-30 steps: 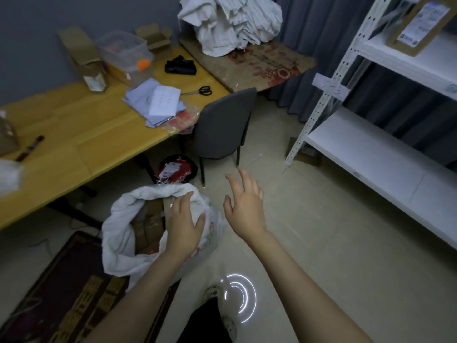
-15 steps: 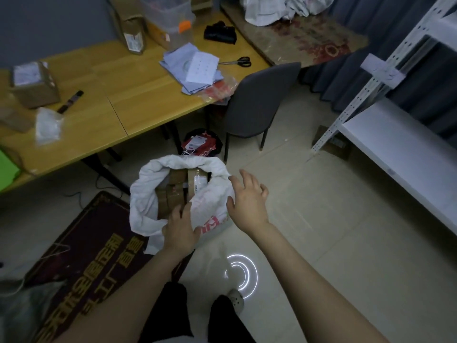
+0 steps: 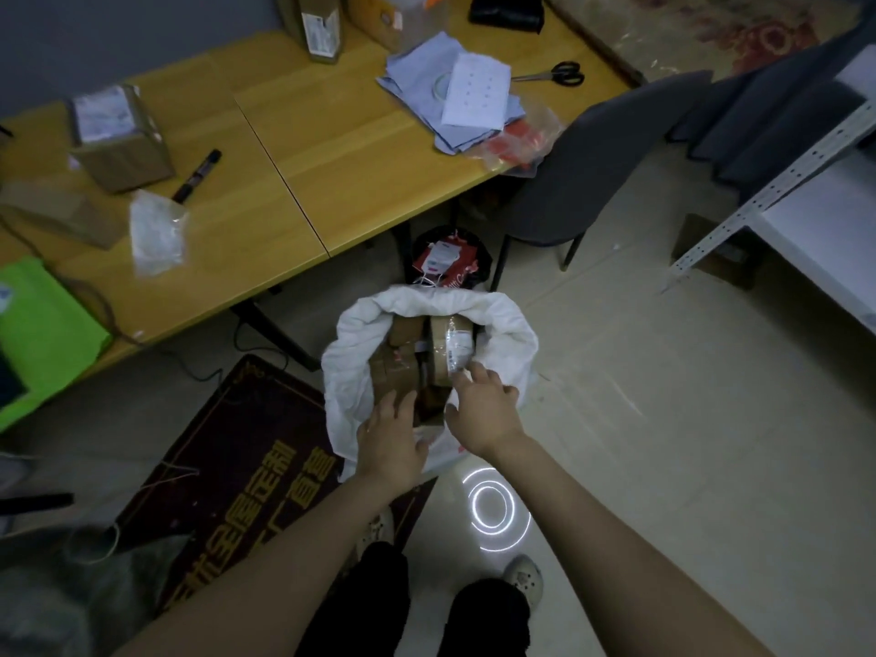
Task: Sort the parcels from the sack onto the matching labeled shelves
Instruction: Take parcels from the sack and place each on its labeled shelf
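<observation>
**1. Location.** The sack (image 3: 355, 372) stands open on the floor (image 3: 663, 419) at 12 o'clock from the person's feet, rim rolled back. The parcels (image 3: 396, 367), brown boxes, are packed tight against one another inside. The labelled parcel (image 3: 450, 348) sits at the 1 o'clock side of the mouth, label uppermost.

**2. Hands.** The left hand (image 3: 393, 436) lies over the near rim at 6 o'clock, fingers straight and reaching into the mouth. It has hold of nothing. The right hand (image 3: 483, 412) is spread over the rim at 4 o'clock, fingertips at the near end of the labelled parcel and not closed round it. Actual contact cannot be confirmed.

**3. Step in hand: withdraw one parcel.**
- Press the rim down with the left hand, as the soft cloth is likely to rise with the box.
- Close the right hand across the labelled parcel's narrow sides.
- Lift straight up until it is clear of the rim, because the touching neighbours may drag along.
- Read the label before turning away.

**4. Clearance.**
- The shelf (image 3: 829, 230) lies at 2 o'clock, and bare floor at 3 o'clock gives the open route to it.
- Mind the shelf post (image 3: 768, 182) at the front corner.
- The bin (image 3: 450, 256) stands just beyond the sack at 12 o'clock, the chair (image 3: 569, 182) at 1 o'clock and the table (image 3: 332, 149) edge at 11 o'clock. Do not swing the parcel forward.
- The mat (image 3: 213, 443) edge at 8 o'clock lies beside the sack and is a possible trip point.
</observation>
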